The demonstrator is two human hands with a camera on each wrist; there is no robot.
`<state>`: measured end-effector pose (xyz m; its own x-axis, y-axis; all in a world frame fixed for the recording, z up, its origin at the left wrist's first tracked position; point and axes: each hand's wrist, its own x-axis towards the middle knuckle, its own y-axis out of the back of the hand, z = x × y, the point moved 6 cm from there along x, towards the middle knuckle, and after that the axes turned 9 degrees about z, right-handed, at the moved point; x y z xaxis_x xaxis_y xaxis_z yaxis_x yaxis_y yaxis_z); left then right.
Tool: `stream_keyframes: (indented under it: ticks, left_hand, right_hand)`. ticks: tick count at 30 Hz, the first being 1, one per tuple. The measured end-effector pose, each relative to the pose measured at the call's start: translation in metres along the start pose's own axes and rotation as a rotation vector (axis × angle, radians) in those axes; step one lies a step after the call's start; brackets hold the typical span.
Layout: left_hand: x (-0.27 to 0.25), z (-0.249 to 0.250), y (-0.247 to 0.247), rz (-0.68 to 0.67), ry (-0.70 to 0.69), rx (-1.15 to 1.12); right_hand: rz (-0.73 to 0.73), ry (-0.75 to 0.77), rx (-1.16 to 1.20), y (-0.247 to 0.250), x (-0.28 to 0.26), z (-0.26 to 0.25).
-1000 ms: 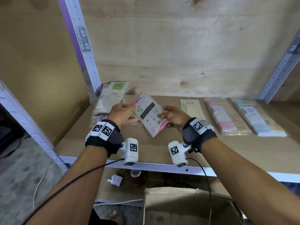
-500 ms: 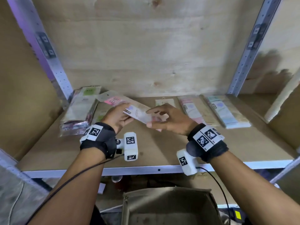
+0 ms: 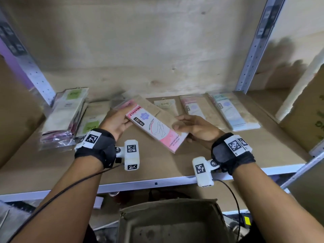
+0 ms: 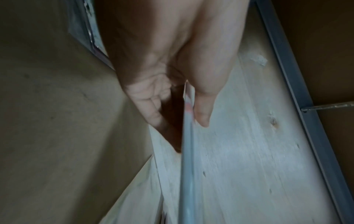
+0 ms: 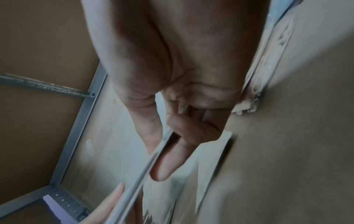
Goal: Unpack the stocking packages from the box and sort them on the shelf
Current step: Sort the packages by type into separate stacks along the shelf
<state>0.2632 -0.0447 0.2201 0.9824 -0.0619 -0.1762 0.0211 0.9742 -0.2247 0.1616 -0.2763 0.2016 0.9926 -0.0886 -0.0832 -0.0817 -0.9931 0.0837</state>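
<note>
A pink stocking package (image 3: 158,128) is held flat above the shelf board (image 3: 228,155), between both hands. My left hand (image 3: 117,122) grips its far left end, thumb on top. My right hand (image 3: 194,128) pinches its right edge, thumb on top and fingers beneath. The wrist views show the package edge-on (image 4: 186,136) (image 5: 151,159) between thumb and fingers. On the shelf lie a green-labelled stack (image 3: 64,116), another green-labelled pack (image 3: 91,123), a cream pack (image 3: 165,105), a pink pack (image 3: 194,109) and a blue pack (image 3: 231,111). The open cardboard box (image 3: 168,221) sits below the shelf.
Metal uprights (image 3: 254,44) (image 3: 26,67) frame the bay, with a plywood back wall (image 3: 140,50). A brown carton (image 3: 308,113) stands on the shelf to the right. Cables and small items lie on the floor under the shelf edge (image 3: 154,183).
The package has been turned over from its white printed back to its pink front. Both hands have kept hold of it; the head view shifted right.
</note>
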Motion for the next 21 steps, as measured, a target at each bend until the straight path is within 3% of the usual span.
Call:
stream_keyframes:
  ticks: [7,12,18,21]
  left_hand:
    - [0.016,-0.006,0.027,0.163,-0.039,0.075]
    - [0.015,-0.006,0.035,0.114,-0.009,0.192]
    - [0.012,-0.007,0.049,0.056,-0.031,0.384]
    - [0.01,-0.004,0.052,0.098,-0.064,0.461]
  right_hand:
    - [-0.018,-0.009,-0.156,0.015,-0.01,0.001]
    - [-0.015,-0.007,-0.186,0.019,-0.015,-0.001]
    - [-0.111,0.023,-0.179,0.017,-0.017,-0.003]
    - [-0.118,0.022,-0.139,0.014,-0.019,-0.003]
